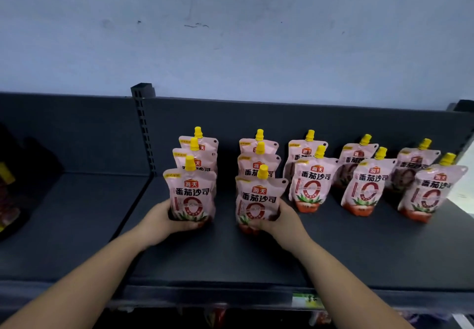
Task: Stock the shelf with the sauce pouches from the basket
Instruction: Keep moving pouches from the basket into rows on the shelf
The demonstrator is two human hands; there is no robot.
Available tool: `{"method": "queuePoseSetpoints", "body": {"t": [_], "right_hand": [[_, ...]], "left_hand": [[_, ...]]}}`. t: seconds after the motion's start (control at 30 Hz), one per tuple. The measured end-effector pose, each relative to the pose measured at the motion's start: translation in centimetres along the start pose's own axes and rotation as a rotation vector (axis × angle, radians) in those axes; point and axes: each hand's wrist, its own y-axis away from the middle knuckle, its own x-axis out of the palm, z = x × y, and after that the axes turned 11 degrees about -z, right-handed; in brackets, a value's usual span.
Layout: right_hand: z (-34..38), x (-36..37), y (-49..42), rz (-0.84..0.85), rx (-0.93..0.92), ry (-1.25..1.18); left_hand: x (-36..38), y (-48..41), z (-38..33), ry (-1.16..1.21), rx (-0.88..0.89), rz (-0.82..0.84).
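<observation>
Several pink sauce pouches with yellow caps stand upright in rows on the dark shelf (346,246). My left hand (164,219) grips the bottom of the front pouch (191,193) of the leftmost row, which has two pouches behind it. My right hand (280,219) grips the lower right of the front pouch (259,201) of the second row, also with two behind. Three more rows of two pouches each, such as the pouch (311,182), stand to the right. The basket is out of view.
A slotted upright post (143,128) divides the shelf's back panel. Dark packaged goods (10,195) sit at the far left. A green and white price label (306,300) hangs on the shelf's front lip. Bare shelf lies in front of the rows.
</observation>
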Motion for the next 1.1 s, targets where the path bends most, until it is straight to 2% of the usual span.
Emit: {"method": "queuePoseSetpoints", "body": {"t": [0.13, 0.2, 0.3, 0.37, 0.4, 0.43, 0.5, 0.53, 0.6, 0.67, 0.77, 0.83, 0.9, 0.97, 1.03, 1.1], "right_hand": [[0.4, -0.5, 0.3, 0.033, 0.007, -0.073], [1.6, -0.9, 0.7, 0.026, -0.006, -0.155], [3.9, -1.8, 1.1, -0.025, -0.073, -0.248], [5.2, -2.1, 0.9, -0.047, -0.105, -0.262], [5.7, -2.1, 0.8, -0.053, -0.103, -0.259], [6.0, -2.1, 0.6, -0.056, -0.094, -0.258], [6.2, -2.0, 0.3, -0.061, -0.076, -0.265], [6.3, -1.9, 0.2, -0.063, -0.062, -0.278], [6.8, -2.0, 0.1, -0.077, -0.038, -0.343], [7.7, -2.3, 0.0, -0.088, -0.038, -0.435], [9.4, -2.9, -0.2, -0.069, -0.041, -0.512], [10.3, -3.1, -0.1, -0.049, -0.026, -0.531], [10.7, -3.2, -0.2, -0.093, -0.009, -0.507], [11.2, -3.3, -0.5, -0.222, 0.063, -0.498], [11.4, -3.4, -0.8, -0.309, 0.159, -0.523], [11.6, -3.7, -0.8, -0.317, 0.199, -0.473]], "left_hand": [[-0.3, 0.5, -0.8, 0.09, -0.005, 0.039], [-0.2, 1.0, -1.5, 0.167, -0.012, -0.046], [-0.2, 2.3, -2.4, 0.278, 0.082, -0.401], [-0.1, 4.1, -3.4, 0.289, 0.292, -0.697], [0.3, 5.2, -4.1, 0.287, 0.411, -0.786], [0.9, 6.2, -4.7, 0.274, 0.508, -0.791], [3.1, 7.7, -6.0, 0.161, 0.623, -0.585], [4.5, 8.2, -6.6, 0.067, 0.603, -0.43], [7.0, 8.4, -7.3, -0.115, 0.45, -0.222], [8.9, 7.8, -7.6, -0.176, 0.3, -0.183], [10.6, 6.3, -9.1, 0.107, 0.104, -0.027], [11.2, 5.1, -9.6, 0.278, 0.063, 0.076], [11.1, 4.3, -10.3, 0.341, 0.051, 0.192], [10.7, 4.0, -10.8, 0.382, 0.013, 0.272], [10.6, 3.8, -11.3, 0.397, -0.012, 0.309], [10.8, 3.8, -11.6, 0.436, -0.058, 0.327]]}}
